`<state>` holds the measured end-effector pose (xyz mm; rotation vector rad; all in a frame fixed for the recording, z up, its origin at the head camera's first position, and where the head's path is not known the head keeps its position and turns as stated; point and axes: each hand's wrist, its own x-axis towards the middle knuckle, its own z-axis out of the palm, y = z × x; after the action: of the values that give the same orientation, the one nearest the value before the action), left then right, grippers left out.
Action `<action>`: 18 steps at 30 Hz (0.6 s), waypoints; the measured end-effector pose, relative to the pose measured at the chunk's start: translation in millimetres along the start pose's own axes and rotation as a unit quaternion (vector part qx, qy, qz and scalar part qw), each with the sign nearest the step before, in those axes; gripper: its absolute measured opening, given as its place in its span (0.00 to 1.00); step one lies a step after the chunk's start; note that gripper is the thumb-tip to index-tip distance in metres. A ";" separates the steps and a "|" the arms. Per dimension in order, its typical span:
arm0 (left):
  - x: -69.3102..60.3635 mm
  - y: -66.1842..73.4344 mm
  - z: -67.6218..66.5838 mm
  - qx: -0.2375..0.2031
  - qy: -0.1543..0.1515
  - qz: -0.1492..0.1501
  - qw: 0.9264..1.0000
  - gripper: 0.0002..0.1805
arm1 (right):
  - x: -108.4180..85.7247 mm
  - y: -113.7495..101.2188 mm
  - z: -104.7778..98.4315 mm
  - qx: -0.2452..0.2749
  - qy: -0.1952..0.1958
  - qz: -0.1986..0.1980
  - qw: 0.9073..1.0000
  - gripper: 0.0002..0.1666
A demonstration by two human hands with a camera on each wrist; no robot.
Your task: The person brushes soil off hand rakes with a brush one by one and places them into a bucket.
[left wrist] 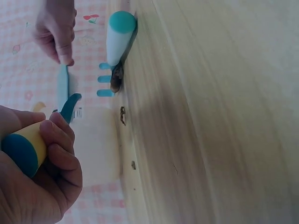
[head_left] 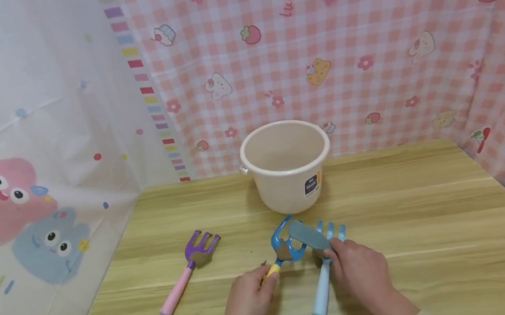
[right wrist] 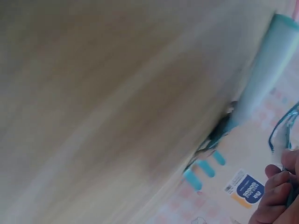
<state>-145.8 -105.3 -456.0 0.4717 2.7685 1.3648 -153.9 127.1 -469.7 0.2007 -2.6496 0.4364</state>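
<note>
In the head view, two hands work above one wooden surface (head_left: 449, 235). The left hand (head_left: 251, 295) grips one yellow-handled blue tool (head_left: 276, 243), its head pointing forward and rightward. The right hand (head_left: 364, 270) holds one teal blade (head_left: 309, 236), aimed forward and leftward, its tip overlapping that head. Two forks lie down: a light blue fork (head_left: 323, 288) between the hands, long axis running away from the person, tines forward and slightly right; a purple fork (head_left: 178, 292) with a pink handle left of the left hand, tines forward-right. One bucket (head_left: 289, 190) stands upright beyond both hands.

In the left wrist view, the left hand's fingers wrap the yellow handle; one brown clump (left wrist: 116, 79) lies by the light blue fork.

In the right wrist view, the right hand's fingers are curled; the bucket shows one label (right wrist: 250, 190).
</note>
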 end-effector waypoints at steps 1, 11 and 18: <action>0.1 0.4 -0.3 0.001 -0.002 0.000 1.000 0.22 | 0.6 0.8 -0.5 0.010 -0.003 0.006 1.000 0.10; 5.4 3.4 -4.2 -0.001 -0.001 0.001 1.000 0.16 | -0.3 -14.1 -6.8 0.093 -0.023 0.004 0.995 0.08; 4.4 1.2 -3.1 -0.019 -0.003 -0.007 1.000 0.17 | -3.2 -14.2 -3.3 0.026 -0.015 -0.008 1.000 0.08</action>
<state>-150.2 -105.8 -452.6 0.4543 2.7307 1.4091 -146.8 115.1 -464.5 0.2465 -2.6655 0.5020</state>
